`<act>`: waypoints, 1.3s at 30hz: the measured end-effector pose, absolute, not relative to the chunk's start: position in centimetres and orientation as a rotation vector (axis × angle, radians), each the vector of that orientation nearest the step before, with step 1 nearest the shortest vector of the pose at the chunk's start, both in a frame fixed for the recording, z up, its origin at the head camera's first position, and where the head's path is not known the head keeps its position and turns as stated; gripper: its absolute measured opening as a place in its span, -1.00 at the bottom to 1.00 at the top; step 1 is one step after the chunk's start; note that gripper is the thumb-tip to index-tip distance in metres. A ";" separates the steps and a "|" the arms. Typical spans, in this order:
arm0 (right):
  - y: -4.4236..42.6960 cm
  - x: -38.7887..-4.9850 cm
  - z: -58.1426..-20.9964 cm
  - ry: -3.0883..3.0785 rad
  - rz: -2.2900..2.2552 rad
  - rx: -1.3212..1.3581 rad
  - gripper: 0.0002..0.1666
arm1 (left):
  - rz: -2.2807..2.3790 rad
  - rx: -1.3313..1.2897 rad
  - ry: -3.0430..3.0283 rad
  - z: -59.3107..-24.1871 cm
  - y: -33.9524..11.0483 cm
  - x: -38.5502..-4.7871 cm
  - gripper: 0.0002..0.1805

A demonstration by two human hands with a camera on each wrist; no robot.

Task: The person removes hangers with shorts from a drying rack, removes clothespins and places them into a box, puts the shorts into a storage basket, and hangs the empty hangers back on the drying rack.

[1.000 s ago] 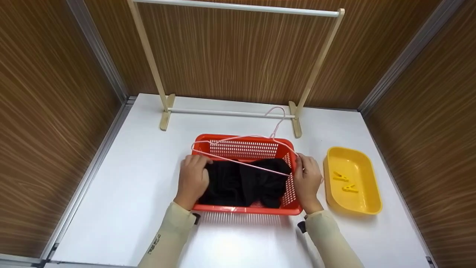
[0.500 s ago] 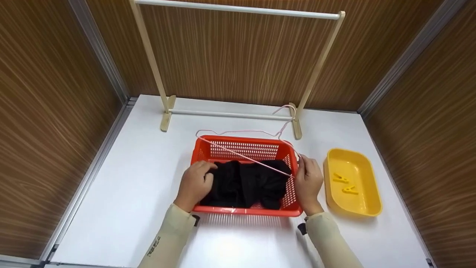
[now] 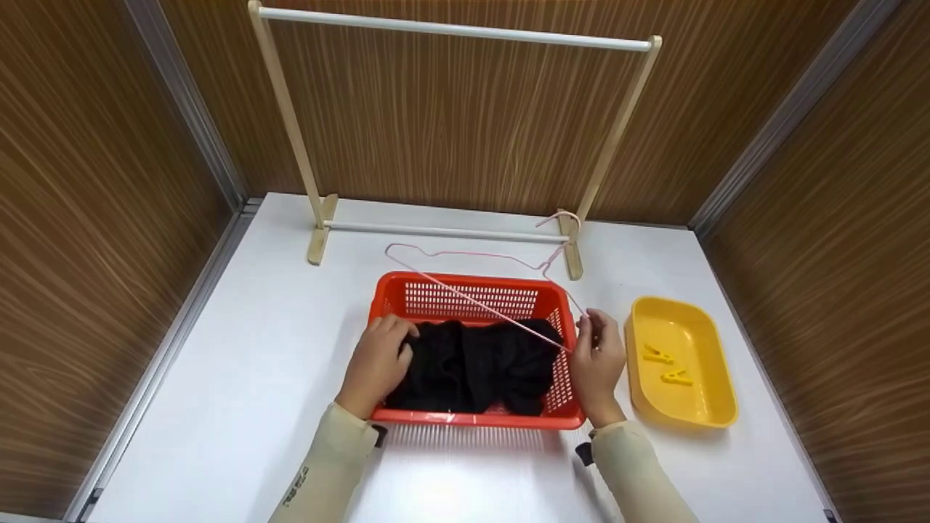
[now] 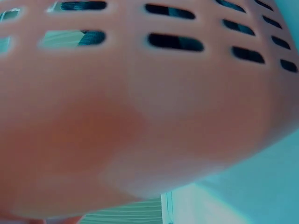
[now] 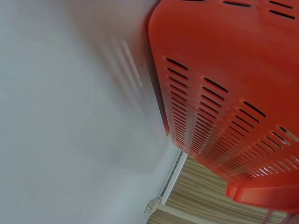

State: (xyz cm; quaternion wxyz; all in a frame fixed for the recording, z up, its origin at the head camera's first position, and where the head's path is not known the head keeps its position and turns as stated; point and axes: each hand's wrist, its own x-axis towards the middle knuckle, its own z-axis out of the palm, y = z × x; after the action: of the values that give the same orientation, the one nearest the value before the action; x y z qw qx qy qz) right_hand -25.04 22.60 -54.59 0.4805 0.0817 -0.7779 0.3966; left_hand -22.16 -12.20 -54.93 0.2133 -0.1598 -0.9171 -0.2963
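A red slotted basket [image 3: 476,419] stands on the white table, holding a bunched black cloth [image 3: 501,363]. My left hand [image 3: 374,363] lies over the left rim, its bent fingers against the cloth; whether they pinch it is hidden. With its fingers and thumb, my right hand [image 3: 599,359] grips one end of a pink wire hanger [image 3: 472,301] at the right rim. The hanger slants across above the basket, its hook pointing toward the back. In both wrist views the basket wall [image 4: 140,112] fills much of the picture, and the hands are barely seen.
A drying rack of wooden posts and a white bar [image 3: 450,29] stands behind the basket. On the right is a yellow tray [image 3: 701,341] with two yellow clothes pegs [image 3: 676,378] in it. Wood-patterned panels [image 3: 465,131] enclose the table.
The hanger's far end has risen and swung back, away from the cloth, and its hook has shifted right. My left fingers have loosened and moved slightly. The head view has tilted up a little.
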 end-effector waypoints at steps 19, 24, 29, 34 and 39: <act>24.9 -28.4 -50.5 -1.881 0.999 0.257 -0.92 | -1.043 -0.344 -2.568 -56.3 -11.5 -22.9 -0.83; 26.4 -30.9 -46.5 -1.907 0.941 0.217 -0.83 | -1.082 -0.344 -2.551 -56.4 -11.4 -23.3 -0.84; 27.4 -33.3 -42.7 -1.930 0.900 0.193 -0.72 | -1.052 -0.377 -2.529 -56.3 -11.3 -23.9 -0.89; 27.6 -35.7 -39.3 -1.913 0.830 0.208 -0.71 | -0.990 -0.383 -2.537 -56.5 -11.3 -24.4 -0.89; 27.3 -37.6 -36.8 -1.925 0.798 0.207 -0.69 | -1.008 -0.368 -2.555 -56.5 -11.3 -24.3 -0.92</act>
State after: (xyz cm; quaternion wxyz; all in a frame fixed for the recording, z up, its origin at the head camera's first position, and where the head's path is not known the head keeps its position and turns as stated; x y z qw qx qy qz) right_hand -37.58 27.30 -36.79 0.5000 0.0858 -0.7960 0.3301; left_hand -24.29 -11.29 -56.53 0.1843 -0.1306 -0.9061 -0.3576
